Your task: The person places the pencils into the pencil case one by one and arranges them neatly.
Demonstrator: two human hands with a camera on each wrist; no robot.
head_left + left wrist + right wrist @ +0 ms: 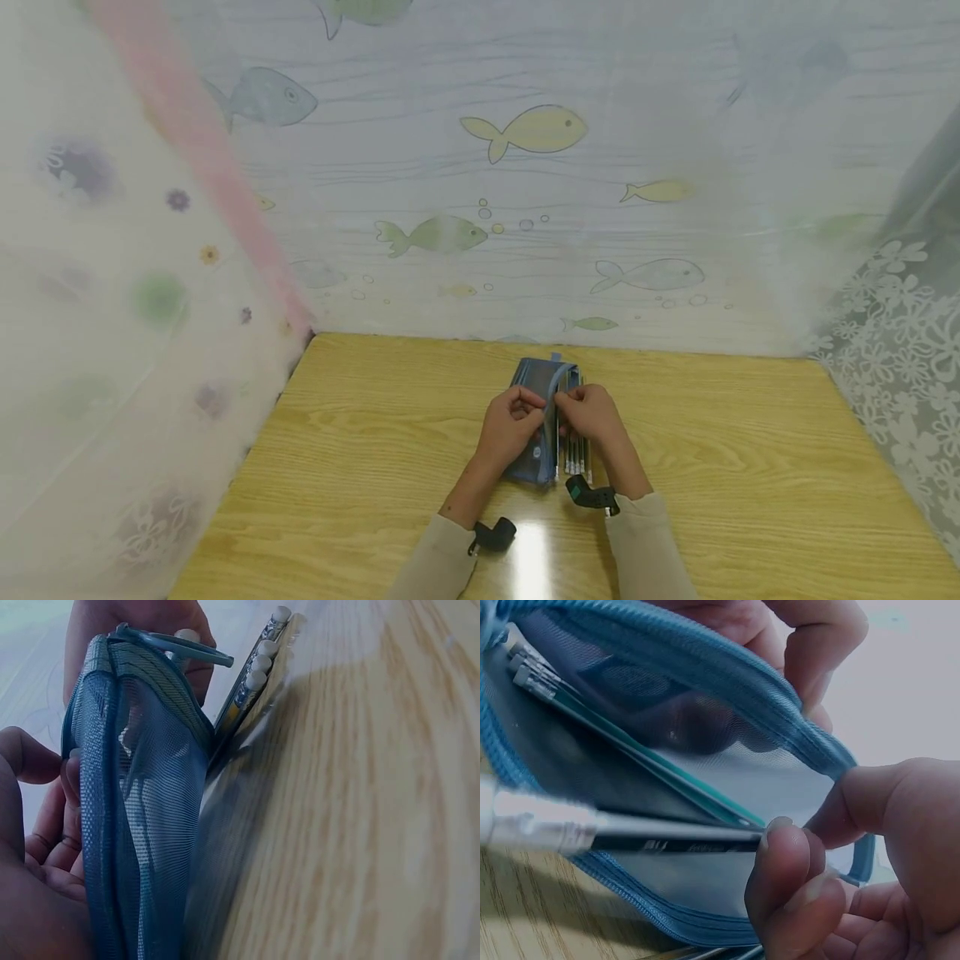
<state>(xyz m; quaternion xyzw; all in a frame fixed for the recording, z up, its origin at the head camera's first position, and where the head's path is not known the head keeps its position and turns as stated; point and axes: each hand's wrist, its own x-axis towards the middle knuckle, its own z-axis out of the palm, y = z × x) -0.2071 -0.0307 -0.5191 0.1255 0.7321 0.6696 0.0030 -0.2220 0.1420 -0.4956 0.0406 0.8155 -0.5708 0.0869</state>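
Observation:
A blue mesh zipper pencil case [534,377] lies on the table with its mouth spread apart. At its zipper edge, my left hand [510,427] pinches the mesh side between thumb and fingers. My right hand [594,410] holds a dark pencil [667,836] at the mouth, its metal eraser end pointing toward the wrist camera. Inside the case, green pencils [630,742] show in the right wrist view. Several more pencils [576,461] lie just right of the case; their white erasers [256,680] stand out in the left wrist view.
The wooden table [360,417] reaches back to a fish-patterned curtain [450,167]. A flower-patterned sheet [112,333] hangs on the left, lace [915,358] on the right. Black wrist cameras sit on both forearms, and the zipper pull [187,647] sticks out at the case's end.

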